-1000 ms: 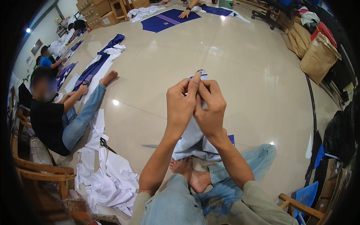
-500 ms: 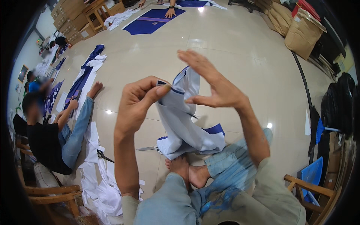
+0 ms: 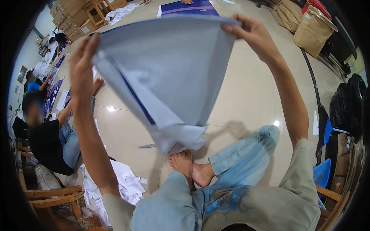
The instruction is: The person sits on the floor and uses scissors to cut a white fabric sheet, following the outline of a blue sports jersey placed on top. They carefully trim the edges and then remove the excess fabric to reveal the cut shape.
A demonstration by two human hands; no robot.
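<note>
A pale grey-white cloth (image 3: 169, 65) with dark blue edging hangs stretched between my two raised hands. My left hand (image 3: 83, 63) is closed on its upper left corner, partly smeared by motion. Up at the opposite corner, my right hand (image 3: 246, 30) pinches the top edge between thumb and fingers. The lower end of the fabric bunches together just above my bare feet (image 3: 183, 163). A dark blue strip runs slantwise down its left part. On the floor beside the bunched end, a scissor blade (image 3: 146, 146) shows; the rest is hidden behind the cloth.
White fabric pieces (image 3: 123, 181) lie on the floor by my left leg. A person in a black top (image 3: 48, 140) sits at the left. Beyond my cloth, another person's hand (image 3: 187, 2) touches a blue-purple fabric panel (image 3: 192, 9). Wooden chairs (image 3: 54, 194), cartons and bags line the sides.
My hands have moved apart and upward, and the cloth, gathered before, is now spread wide between them. My right hand, open before, has taken hold of a corner.
</note>
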